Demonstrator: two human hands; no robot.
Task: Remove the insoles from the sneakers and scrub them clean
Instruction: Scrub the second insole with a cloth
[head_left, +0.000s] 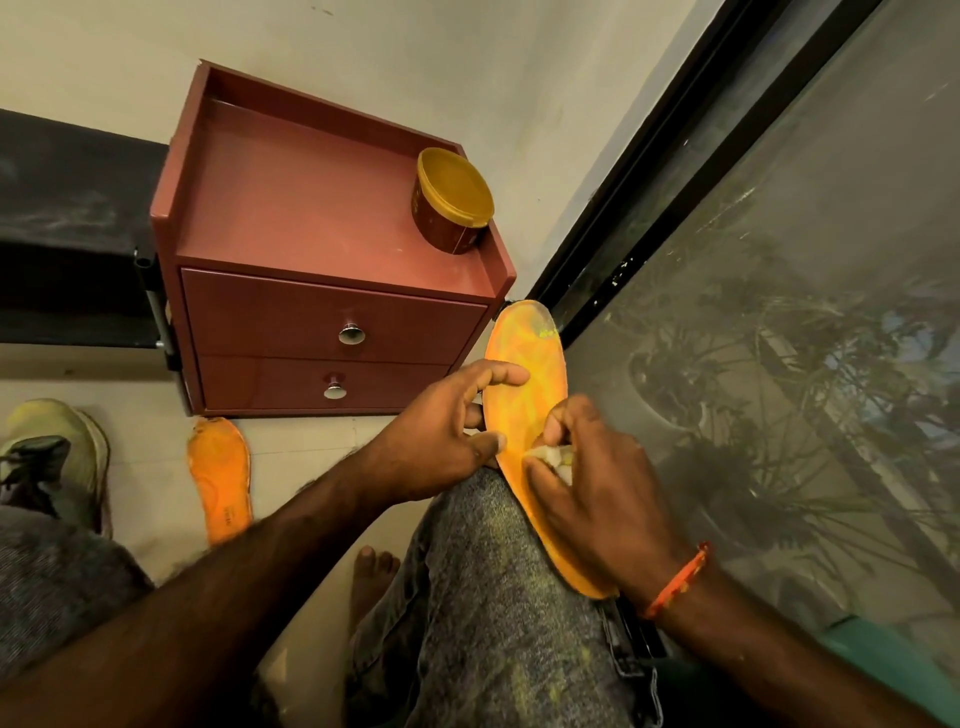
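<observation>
On the person's right knee (483, 571), an orange insole (524, 374) is lying lengthwise, its toe end pointing far toward the corner beside the cabinet (322, 249) and its heel end reaching near, under the right wrist. The left hand (441, 441) is steadying the insole from its left edge: the fingers (498, 375) are curling over the upper face while the thumb is pressing at the edge lower down, so this hand is grasping the insole. The right hand (597, 483) is bending over the middle of the insole, its fingers pinching a small pale cloth (553, 457) against the orange surface. An orange band (675, 582) is circling the right wrist.

A second insole (221, 478) is lying flat on the floor (311, 462), left of the knee and just near the foot of the cabinet. Farther left, a pale green sneaker (57, 457) is sitting on the floor, partly cut by the picture's edge. A bare foot (371, 577) is resting on the floor between the second insole and the knee.

The cabinet is standing against the far wall, showing two drawers with round metal knobs. On its top, at the right, a brown tub (452, 202) with a yellow lid is standing upright. To the right, a dark-framed window (779, 312) is running along the scene, with foliage showing dimly behind the glass.
</observation>
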